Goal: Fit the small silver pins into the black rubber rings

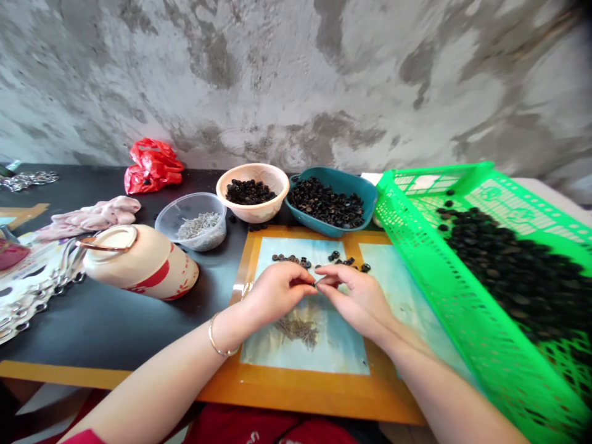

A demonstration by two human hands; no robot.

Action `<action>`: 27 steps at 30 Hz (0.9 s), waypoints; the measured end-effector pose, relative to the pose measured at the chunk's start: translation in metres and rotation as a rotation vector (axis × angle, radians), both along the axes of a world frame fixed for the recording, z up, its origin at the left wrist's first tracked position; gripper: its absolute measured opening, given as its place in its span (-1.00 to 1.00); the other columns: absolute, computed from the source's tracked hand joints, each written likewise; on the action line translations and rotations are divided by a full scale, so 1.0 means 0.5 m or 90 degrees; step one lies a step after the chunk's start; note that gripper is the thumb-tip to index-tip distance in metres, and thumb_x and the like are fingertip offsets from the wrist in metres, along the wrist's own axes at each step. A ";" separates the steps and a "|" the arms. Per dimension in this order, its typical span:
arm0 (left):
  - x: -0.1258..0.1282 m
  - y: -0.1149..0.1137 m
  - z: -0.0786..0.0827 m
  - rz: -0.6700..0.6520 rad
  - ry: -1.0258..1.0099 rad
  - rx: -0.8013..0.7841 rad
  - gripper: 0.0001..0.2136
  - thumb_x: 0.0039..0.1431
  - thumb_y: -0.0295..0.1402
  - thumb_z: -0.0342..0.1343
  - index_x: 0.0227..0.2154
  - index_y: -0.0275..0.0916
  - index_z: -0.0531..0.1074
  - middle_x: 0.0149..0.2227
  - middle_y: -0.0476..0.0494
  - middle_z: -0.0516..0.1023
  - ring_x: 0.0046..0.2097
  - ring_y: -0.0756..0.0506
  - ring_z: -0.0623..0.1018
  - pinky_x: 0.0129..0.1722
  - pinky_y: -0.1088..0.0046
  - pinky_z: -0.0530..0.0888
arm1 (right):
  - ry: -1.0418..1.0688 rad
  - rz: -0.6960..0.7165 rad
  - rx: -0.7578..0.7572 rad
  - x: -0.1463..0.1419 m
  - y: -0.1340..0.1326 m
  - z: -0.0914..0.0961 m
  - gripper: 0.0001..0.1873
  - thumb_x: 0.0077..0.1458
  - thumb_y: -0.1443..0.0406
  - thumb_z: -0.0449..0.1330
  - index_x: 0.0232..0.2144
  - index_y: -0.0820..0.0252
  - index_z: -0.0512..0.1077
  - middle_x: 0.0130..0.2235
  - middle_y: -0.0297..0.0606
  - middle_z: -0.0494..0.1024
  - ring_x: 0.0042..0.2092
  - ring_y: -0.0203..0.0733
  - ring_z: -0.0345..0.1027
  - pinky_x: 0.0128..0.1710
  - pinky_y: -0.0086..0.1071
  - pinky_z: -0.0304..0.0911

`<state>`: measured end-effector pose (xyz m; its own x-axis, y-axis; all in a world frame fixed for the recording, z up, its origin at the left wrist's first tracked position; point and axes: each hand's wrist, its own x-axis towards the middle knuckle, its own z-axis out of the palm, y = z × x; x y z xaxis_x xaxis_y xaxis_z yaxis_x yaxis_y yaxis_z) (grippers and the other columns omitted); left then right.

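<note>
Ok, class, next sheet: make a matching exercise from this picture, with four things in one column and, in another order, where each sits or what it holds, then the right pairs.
Things
1. Green plastic basket
2. Teal dish
3. Clear plastic tub
4. Red plastic bag

Places and states
A. Crumpled on the black tabletop
B. Holds thin pale grey pieces
C. Sits between the peach bowl and the green plastic basket
D. Lies at the far right, heaped with black pieces

Pairs: 1-D, 2-C, 3-B, 4-A
</note>
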<state>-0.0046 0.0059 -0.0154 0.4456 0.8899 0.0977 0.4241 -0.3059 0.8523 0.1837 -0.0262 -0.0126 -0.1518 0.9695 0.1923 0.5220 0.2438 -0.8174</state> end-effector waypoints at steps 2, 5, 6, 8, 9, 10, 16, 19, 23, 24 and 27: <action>0.000 -0.003 -0.003 -0.024 0.014 0.111 -0.97 0.10 -0.41 0.23 -0.39 -0.23 0.57 -0.36 -0.10 0.61 -0.28 -0.08 0.55 -0.21 0.41 0.44 | -0.021 0.012 0.055 -0.003 -0.003 -0.006 -0.69 0.11 0.40 0.19 -0.09 0.09 0.51 -0.30 -0.32 0.65 -0.25 -0.18 0.52 -0.13 -0.27 0.38; 0.000 -0.009 -0.008 -0.051 0.023 0.231 -0.92 0.16 -0.45 0.17 -0.36 -0.25 0.57 -0.32 -0.15 0.62 -0.23 -0.10 0.56 -0.17 0.39 0.45 | -0.049 0.022 0.111 -0.005 -0.007 -0.014 -0.64 0.16 0.39 0.14 0.00 0.09 0.47 -0.28 -0.30 0.64 -0.23 -0.16 0.50 -0.12 -0.25 0.38; 0.000 -0.011 -0.009 -0.053 0.033 0.253 -0.91 0.17 -0.45 0.16 -0.37 -0.26 0.57 -0.32 -0.16 0.62 -0.24 -0.10 0.56 -0.19 0.39 0.46 | -0.057 0.026 0.120 -0.006 -0.008 -0.017 -0.63 0.18 0.39 0.13 0.03 0.10 0.45 -0.27 -0.28 0.63 -0.22 -0.15 0.50 -0.12 -0.24 0.38; 0.002 -0.012 -0.010 -0.054 0.048 0.267 -0.89 0.18 -0.46 0.14 -0.39 -0.27 0.57 -0.32 -0.18 0.61 -0.25 -0.11 0.56 -0.21 0.39 0.47 | -0.066 0.032 0.126 -0.008 -0.009 -0.021 -0.61 0.19 0.39 0.11 0.06 0.13 0.44 -0.26 -0.26 0.63 -0.22 -0.14 0.49 -0.13 -0.24 0.39; 0.002 -0.012 -0.009 -0.053 0.046 0.262 -0.89 0.18 -0.47 0.14 -0.39 -0.27 0.58 -0.32 -0.18 0.62 -0.25 -0.11 0.56 -0.21 0.39 0.47 | -0.066 0.035 0.124 -0.009 -0.009 -0.023 -0.61 0.19 0.39 0.11 0.07 0.14 0.43 -0.25 -0.24 0.63 -0.22 -0.15 0.49 -0.13 -0.24 0.39; 0.003 -0.012 -0.008 -0.050 0.036 0.249 -0.89 0.17 -0.48 0.15 -0.39 -0.26 0.58 -0.32 -0.17 0.62 -0.24 -0.11 0.56 -0.20 0.39 0.47 | -0.063 0.037 0.120 -0.009 -0.008 -0.023 -0.61 0.19 0.39 0.10 0.07 0.15 0.43 -0.23 -0.23 0.63 -0.22 -0.15 0.49 -0.13 -0.24 0.39; 0.013 -0.003 0.000 0.047 -0.103 -0.049 -0.93 0.03 -0.49 0.25 -0.40 -0.23 0.58 -0.35 -0.11 0.63 -0.29 -0.08 0.58 -0.23 0.40 0.50 | -0.116 0.011 0.006 0.041 0.017 0.002 -0.68 0.21 0.32 0.12 -0.01 0.08 0.49 -0.11 -0.24 0.63 -0.15 -0.12 0.52 -0.11 -0.25 0.40; 0.016 0.001 0.004 0.100 -0.239 -0.257 -0.90 -0.02 -0.46 0.28 -0.38 -0.28 0.55 -0.47 -0.08 0.60 -0.41 -0.04 0.58 -0.31 0.42 0.52 | -0.281 -0.088 -0.014 0.105 0.042 0.015 -0.75 0.15 0.35 0.16 -0.13 0.09 0.54 -0.22 -0.22 0.62 -0.18 -0.06 0.49 -0.12 -0.18 0.36; 0.015 0.005 0.012 0.094 -0.390 -0.416 -0.81 -0.12 -0.44 0.35 -0.39 -0.33 0.51 -0.51 -0.05 0.58 -0.46 0.00 0.58 -0.34 0.45 0.54 | -0.450 -0.061 -0.040 0.166 0.066 0.012 -0.82 -0.02 0.36 0.31 -0.28 0.13 0.57 -0.27 -0.21 0.58 -0.15 0.00 0.42 -0.12 -0.17 0.31; 0.015 0.005 0.014 0.086 -0.413 -0.445 -0.78 -0.15 -0.43 0.37 -0.40 -0.34 0.50 -0.52 -0.05 0.57 -0.46 0.00 0.58 -0.35 0.46 0.54 | -0.461 -0.043 -0.051 0.172 0.069 0.009 -0.83 -0.02 0.34 0.32 -0.29 0.13 0.57 -0.27 -0.21 0.58 -0.16 -0.01 0.42 -0.13 -0.19 0.30; 0.013 0.006 0.019 0.068 -0.455 -0.496 -0.72 -0.21 -0.41 0.42 -0.40 -0.35 0.49 -0.52 -0.04 0.57 -0.46 0.01 0.59 -0.34 0.48 0.54 | -0.461 -0.006 -0.060 0.176 0.072 0.001 -0.87 0.01 0.34 0.30 -0.31 0.14 0.57 -0.27 -0.23 0.59 -0.17 -0.04 0.43 -0.14 -0.22 0.29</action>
